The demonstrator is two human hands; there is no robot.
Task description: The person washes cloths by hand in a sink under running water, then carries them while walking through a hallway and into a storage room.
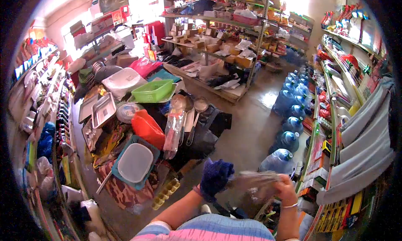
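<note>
Dark blue-purple cloth is bunched at my left hand and covers most of it, so the fingers barely show. To its right, my right hand grips one end of a greyish flat bundle, smeared by motion; its kind cannot be made out. The bundle's other end reaches close to the cloth, and whether they touch is unclear. Both hands are in front of my body, above the floor.
A heap at left holds a green basket, an orange-red scoop-like item, ladles and a lidded tray. Large blue water bottles line the right shelf. A grey cloth hangs there. A metal rack stands ahead.
</note>
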